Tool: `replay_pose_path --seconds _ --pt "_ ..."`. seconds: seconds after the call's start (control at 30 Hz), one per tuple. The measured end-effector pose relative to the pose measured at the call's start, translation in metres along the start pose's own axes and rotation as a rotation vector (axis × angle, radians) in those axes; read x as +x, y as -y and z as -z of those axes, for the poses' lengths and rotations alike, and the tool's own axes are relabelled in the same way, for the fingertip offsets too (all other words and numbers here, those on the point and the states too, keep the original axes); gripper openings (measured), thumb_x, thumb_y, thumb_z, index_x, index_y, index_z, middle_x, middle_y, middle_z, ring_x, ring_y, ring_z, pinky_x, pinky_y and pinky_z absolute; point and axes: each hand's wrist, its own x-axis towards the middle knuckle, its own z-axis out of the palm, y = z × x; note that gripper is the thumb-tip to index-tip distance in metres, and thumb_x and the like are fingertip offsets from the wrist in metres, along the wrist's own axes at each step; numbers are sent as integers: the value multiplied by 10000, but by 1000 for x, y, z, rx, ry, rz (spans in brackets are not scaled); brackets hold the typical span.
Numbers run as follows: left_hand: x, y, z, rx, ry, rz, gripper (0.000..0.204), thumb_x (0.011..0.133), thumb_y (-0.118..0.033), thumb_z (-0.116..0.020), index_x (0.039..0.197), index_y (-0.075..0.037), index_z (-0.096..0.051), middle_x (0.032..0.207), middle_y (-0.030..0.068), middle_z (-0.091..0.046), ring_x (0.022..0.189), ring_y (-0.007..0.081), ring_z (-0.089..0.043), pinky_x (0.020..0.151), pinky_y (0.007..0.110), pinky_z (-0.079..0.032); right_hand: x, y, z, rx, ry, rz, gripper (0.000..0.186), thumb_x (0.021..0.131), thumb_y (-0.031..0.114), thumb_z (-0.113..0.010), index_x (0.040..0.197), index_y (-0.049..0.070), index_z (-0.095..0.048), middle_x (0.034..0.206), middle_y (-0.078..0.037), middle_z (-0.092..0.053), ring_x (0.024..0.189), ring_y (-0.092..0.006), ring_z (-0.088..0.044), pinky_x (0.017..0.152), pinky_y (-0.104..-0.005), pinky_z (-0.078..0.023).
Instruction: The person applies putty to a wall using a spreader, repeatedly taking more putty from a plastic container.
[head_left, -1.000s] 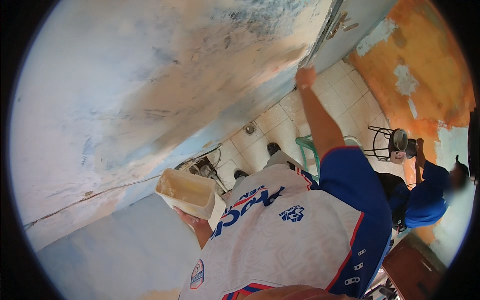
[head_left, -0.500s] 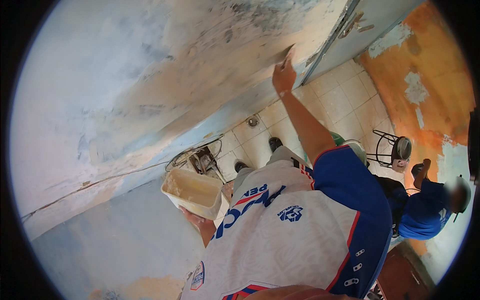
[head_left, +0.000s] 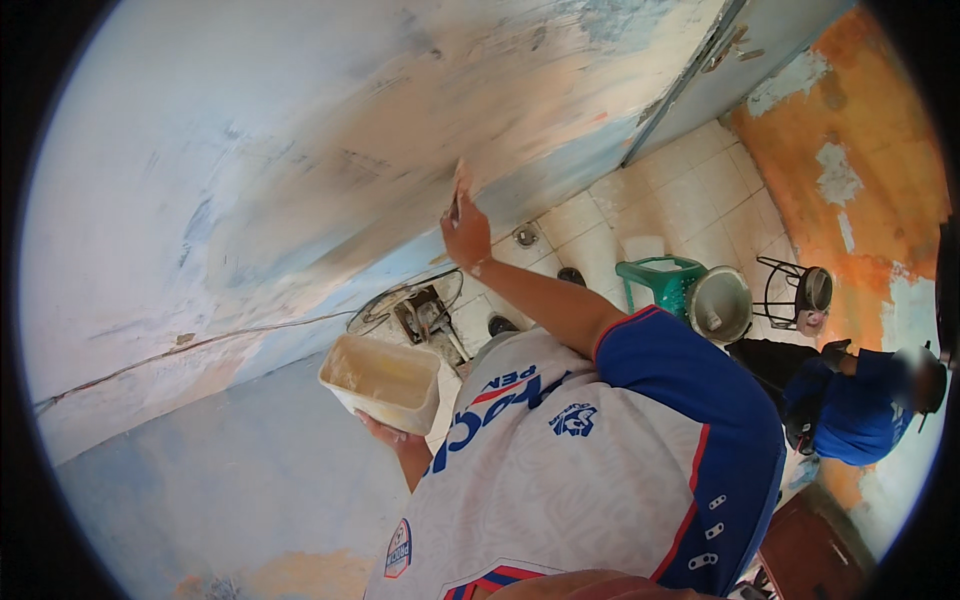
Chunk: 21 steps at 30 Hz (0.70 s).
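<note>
My left hand (head_left: 387, 429) holds a pale rectangular plastic tub (head_left: 378, 380) from below, its inside coated with cream-coloured paste. My right hand (head_left: 464, 232), on an outstretched arm, grips a thin flat scraper (head_left: 458, 200) against or very close to the patchy pale wall (head_left: 250, 140); whether it touches I cannot tell. The wall carries grey, beige and light-blue smears.
A green plastic stool (head_left: 660, 280), a grey bucket (head_left: 718, 300) and a black metal stool (head_left: 785, 290) stand on white tiles (head_left: 690, 180). A co-worker (head_left: 840, 400) in blue is beside the orange wall (head_left: 850, 120). Cables (head_left: 400, 300) lie below; a grey door (head_left: 730, 70) is at top.
My right hand and scraper have swept left and down along the wall, away from the door frame. The co-worker's arm has lowered. More of the green stool and bucket now shows.
</note>
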Motion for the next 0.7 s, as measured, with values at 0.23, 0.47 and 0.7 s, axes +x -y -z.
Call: replay_pose_path --seconds 0.23,0.47,0.7 --pt "11 -29 12 33 8 -13 661 1014 -556 -339 1527 -143 -285 1541 115 -371 1388 348 -391 1129 541 -347 -53 -61 -28 270 89 6 295 865 111 -583 1140 27 -648 1076 -200 -657 923 -419 -632 799 -483 -514" --pt "18 -20 6 14 66 -22 670 1009 -554 -365 1528 -142 -272 1545 112 -364 1384 345 -395 1127 556 -338 64 -175 172 36 -120 -83 202 958 137 -512 942 12 -670 852 -106 -702 777 -231 -677 713 -346 -537" --pt "32 13 -9 -66 163 89 652 1007 -536 -393 1516 -137 -304 1531 102 -384 1374 341 -402 1117 555 -345 163 -143 339 1058 -399 -200 310 899 -25 -532 1207 -14 -558 1063 -136 -660 933 -254 -664 823 -361 -534"
